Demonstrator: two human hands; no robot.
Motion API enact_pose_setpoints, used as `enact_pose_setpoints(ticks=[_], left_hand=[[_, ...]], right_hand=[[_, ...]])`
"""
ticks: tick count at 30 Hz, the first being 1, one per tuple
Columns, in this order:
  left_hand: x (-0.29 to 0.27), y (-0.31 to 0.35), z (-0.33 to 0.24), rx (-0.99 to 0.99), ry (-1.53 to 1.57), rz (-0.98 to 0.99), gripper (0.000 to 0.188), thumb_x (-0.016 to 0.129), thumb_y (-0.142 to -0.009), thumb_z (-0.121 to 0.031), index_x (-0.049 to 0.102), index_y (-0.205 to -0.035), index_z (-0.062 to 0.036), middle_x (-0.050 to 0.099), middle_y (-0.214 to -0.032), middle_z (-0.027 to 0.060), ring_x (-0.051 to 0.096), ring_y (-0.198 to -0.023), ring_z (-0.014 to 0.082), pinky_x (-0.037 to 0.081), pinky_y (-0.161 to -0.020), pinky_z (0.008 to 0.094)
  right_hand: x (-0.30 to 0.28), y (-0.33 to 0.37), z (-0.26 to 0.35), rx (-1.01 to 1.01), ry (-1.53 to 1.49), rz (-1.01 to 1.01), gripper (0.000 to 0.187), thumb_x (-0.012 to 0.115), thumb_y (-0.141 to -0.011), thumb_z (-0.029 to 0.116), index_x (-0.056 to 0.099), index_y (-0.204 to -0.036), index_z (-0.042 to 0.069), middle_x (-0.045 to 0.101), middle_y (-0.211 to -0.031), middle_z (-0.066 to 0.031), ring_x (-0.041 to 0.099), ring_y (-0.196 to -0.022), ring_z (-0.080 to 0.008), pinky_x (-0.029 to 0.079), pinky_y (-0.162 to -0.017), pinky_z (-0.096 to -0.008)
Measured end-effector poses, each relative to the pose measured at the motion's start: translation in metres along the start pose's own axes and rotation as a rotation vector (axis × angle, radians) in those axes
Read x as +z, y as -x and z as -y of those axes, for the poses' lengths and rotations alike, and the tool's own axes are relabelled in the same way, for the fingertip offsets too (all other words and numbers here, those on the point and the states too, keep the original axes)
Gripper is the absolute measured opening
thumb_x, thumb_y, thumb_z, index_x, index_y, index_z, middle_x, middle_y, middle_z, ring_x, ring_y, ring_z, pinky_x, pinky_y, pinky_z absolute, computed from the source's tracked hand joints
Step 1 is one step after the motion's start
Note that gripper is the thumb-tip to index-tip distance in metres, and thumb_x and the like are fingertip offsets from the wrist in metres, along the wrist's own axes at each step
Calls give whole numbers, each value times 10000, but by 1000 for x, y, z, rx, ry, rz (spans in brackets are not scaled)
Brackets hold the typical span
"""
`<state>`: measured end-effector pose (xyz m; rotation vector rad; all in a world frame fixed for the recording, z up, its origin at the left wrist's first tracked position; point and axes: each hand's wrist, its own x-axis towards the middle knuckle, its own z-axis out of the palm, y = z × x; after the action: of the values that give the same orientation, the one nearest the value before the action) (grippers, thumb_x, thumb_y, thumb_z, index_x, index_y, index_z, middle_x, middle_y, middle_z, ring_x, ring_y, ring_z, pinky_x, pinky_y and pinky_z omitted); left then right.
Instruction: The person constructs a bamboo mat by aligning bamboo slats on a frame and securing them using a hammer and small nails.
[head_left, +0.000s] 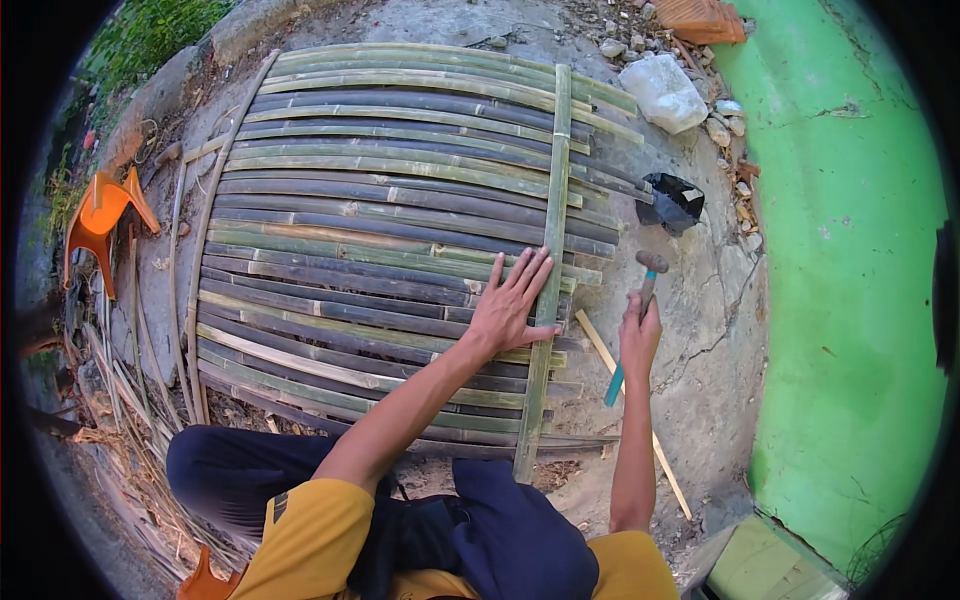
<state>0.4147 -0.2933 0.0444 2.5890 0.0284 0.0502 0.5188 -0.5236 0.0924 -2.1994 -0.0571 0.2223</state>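
A panel of long split bamboo slats (390,210), green and dark purple-brown, lies on the ground before me. Across its right end runs a green bamboo crosspiece (557,160). My left hand (515,305) lies flat with fingers spread, pressing on the slats and against this crosspiece. My right hand (640,335) is wrapped round a hammer (652,263) with a dark metal head and a teal grip, held just right of the slat ends. The hammer head points away from me and touches nothing.
A black plastic bag (670,203) and a whitish block (663,93) sit beyond the slat ends. A green wall (850,280) bounds the right. A thin bamboo strip (672,475) lies on the concrete. At left are an orange plastic stool (95,235) and loose sticks (140,430).
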Motion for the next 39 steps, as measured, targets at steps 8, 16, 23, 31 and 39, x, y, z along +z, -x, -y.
enact_pose_setpoints(ticks=[8, 16, 23, 31, 39], left_hand=[[2, -1, -1, 7, 11, -5, 1190, 584, -810, -799, 198, -1645, -45, 211, -1718, 121, 200, -1583, 316, 101, -1274, 580], [-2, 1, -2, -10, -18, 22, 1178, 552, -830, -808, 182, -1651, -49, 183, -1728, 111, 153, -1598, 298, 72, -1281, 568], [5, -1, -8, 2, -11, 18, 1167, 536, -841, -810, 166, -1657, -63, 174, -1730, 114, 153, -1598, 295, 62, -1282, 569], [-3, 0, 3, -31, -13, 56, 1175, 557, -833, -803, 172, -1655, -57, 176, -1726, 138, 160, -1596, 296, 54, -1286, 548], [7, -8, -2, -47, 85, 35, 1145, 567, -869, -772, 178, -1644, -24, 213, -1711, 158, 174, -1594, 286, 65, -1298, 497]], right_hand=[[28, 49, 4, -121, 229, 405, 378, 466, -1102, 375, 567, -1137, 12, 578, -677, -236, 599, -637, -467, 421, -596, -524], [8, 16, -16, -151, 512, 57, 322, 500, -1077, 352, 604, -1139, 54, 672, -796, -253, 676, -758, -466, 475, -630, -563], [-41, -55, -137, -73, 814, -195, 326, 618, -999, 387, 679, -1143, 101, 728, -880, -209, 703, -822, -435, 523, -689, -556], [-47, -213, -40, -457, 377, -467, 207, 601, -1005, 192, 699, -1038, 12, 731, -987, -187, 709, -930, -393, 549, -815, -462], [-22, -343, -107, -208, 765, -47, 197, 665, -921, 130, 799, -1064, 109, 762, -1011, -187, 721, -975, -392, 560, -875, -449]])
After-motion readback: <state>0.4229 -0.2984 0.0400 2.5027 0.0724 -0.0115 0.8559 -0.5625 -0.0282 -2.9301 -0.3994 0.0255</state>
